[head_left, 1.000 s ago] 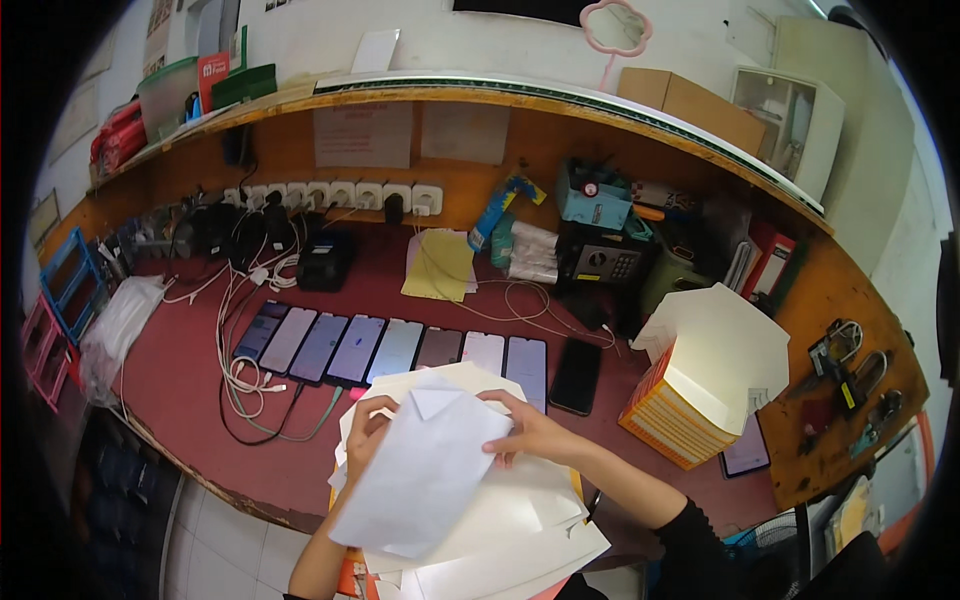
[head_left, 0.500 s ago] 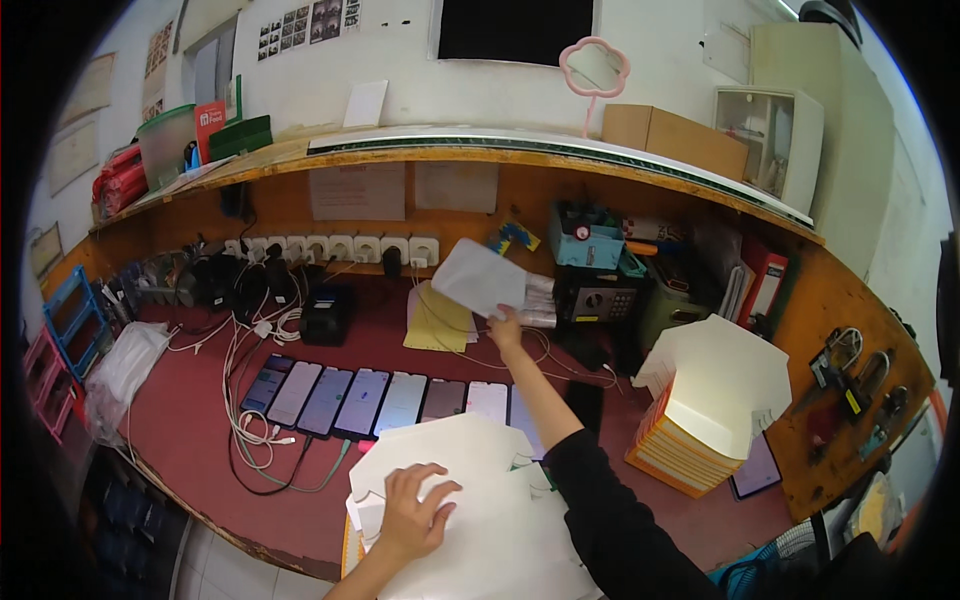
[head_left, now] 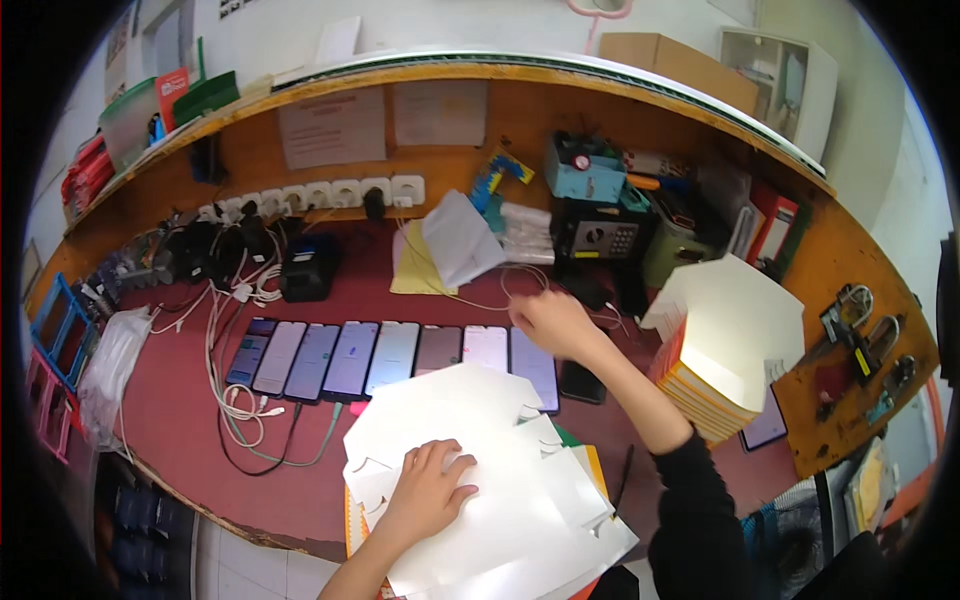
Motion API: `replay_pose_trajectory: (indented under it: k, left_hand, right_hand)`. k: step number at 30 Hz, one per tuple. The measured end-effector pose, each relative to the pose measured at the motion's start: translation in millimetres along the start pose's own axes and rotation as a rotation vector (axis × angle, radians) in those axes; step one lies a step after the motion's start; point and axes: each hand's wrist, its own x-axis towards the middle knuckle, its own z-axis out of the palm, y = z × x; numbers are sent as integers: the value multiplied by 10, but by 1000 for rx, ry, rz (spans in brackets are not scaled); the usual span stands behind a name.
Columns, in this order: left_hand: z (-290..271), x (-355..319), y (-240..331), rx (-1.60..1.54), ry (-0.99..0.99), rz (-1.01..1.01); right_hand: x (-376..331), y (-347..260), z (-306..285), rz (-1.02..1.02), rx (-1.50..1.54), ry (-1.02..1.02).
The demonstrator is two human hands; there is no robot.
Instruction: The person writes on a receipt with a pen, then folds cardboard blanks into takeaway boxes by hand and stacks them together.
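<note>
1. Looks like white, glossy, unfolded cardboard (head_left: 510, 500); has angled corners and slotted flaps, shows yellow-orange at its side edges.
2. Lies roughly flat, across the near edge of the tabletop (head_left: 310, 510).
3. Looks like white paper (head_left: 460, 240); rests slanted, partly over yellow sheets (head_left: 416, 274).

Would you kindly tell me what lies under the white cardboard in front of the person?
Yellow-orange edges show under the white cardboard at both sides; the left hand rests on top. What lies beneath the middle is covered.
</note>
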Motion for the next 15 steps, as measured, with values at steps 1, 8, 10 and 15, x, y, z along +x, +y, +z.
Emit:
replay_pose_trajectory:
  k: [1,8,10,15]
  left_hand:
    - [12,0,21,-18,-11,20]
    - [24,-57,60,-26,-36,23]
    - [7,-95,74,-24,-49,13]
    - [21,-98,74,-26,-31,16]
  right_hand:
    - [-396,-51,-161,-11,0,-59]
    - [-2111,130,26,-22,-15,-718]
    - [-2164,169,-9,-62,0,-685]
    - [-1797,337,-230,-298,-199,-133]
